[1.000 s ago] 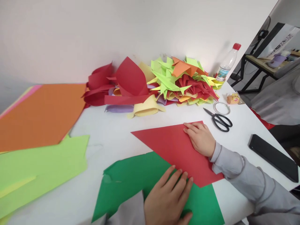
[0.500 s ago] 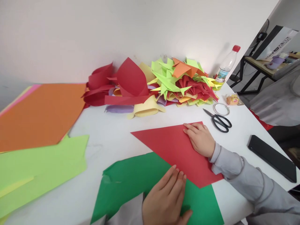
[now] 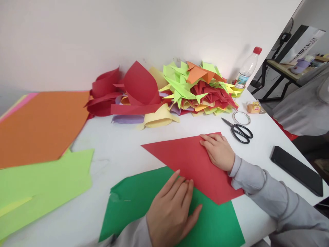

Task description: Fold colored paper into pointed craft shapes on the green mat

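Pressing red paper triangle [image 3: 190, 161], both hands flat, left hand [image 3: 171, 209] on fold edge, right hand [image 3: 218, 151]

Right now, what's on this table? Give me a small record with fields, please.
left hand: flat on the green sheet, fingertips at the lower edge of the red triangle
right hand: flat on the red triangle, near its upper right corner
overlap: red triangle lies partly over the green sheet
back: pile of folded paper shapes
right side: scissors, tape roll, bottle, phone
left side: orange sheet, lime sheets
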A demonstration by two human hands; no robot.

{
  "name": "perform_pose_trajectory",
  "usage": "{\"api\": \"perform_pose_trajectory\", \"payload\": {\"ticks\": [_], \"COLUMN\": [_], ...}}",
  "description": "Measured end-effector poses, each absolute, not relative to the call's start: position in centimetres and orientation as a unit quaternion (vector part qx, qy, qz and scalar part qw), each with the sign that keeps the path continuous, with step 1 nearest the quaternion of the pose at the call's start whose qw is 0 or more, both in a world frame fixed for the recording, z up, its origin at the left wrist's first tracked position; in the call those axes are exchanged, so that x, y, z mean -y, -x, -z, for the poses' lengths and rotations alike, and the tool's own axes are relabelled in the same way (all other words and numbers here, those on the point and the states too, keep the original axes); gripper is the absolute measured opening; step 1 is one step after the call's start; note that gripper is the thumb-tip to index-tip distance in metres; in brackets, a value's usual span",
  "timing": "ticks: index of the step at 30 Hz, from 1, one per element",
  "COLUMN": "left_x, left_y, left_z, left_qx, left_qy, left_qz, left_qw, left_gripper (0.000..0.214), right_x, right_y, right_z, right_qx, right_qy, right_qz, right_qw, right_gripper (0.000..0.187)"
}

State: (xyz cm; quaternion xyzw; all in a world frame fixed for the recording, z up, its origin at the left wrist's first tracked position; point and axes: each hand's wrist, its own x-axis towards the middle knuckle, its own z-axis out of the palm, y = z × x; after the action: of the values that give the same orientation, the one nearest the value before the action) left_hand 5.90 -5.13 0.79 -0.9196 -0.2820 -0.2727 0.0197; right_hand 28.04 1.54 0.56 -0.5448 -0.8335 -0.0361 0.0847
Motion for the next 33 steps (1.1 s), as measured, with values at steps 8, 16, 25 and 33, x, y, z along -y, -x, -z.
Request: {"api": "perform_pose_trajectory", "payload": {"ticks": [8,16,25,33], "left_x": [3.9,2.8,2.2,0.6], "left_y": [-5.6,-5.1,-4.6,-4.0], "left_z": [-1.4,-1.0,-1.0,-1.2], "left_qx": [0.29,0.299,0.294,0.329], "left_qy": [0.915,0.912,0.915,0.904], "left_qz": [0.278,0.265,0.249,0.224], "left_qw": [0.043,0.09,0.121,0.159], "left_gripper": [0.024,0.025,0.029,0.033], "right_x": [-1.5,-1.5,-1.6,-1.5], "right_y": [-28.1,-28.2,-28.2,-28.1], "right_z": [-0.5,-0.3,-0.1,-0.4], "right_qx": [0.834,0.833,0.834,0.831], "right_qy": [0.544,0.543,0.543,0.548], "right_qz": [0.041,0.039,0.035,0.028], "right_qw": [0.088,0.095,0.093,0.093], "right_gripper": [0.033,0.033,0.033,0.033]}}
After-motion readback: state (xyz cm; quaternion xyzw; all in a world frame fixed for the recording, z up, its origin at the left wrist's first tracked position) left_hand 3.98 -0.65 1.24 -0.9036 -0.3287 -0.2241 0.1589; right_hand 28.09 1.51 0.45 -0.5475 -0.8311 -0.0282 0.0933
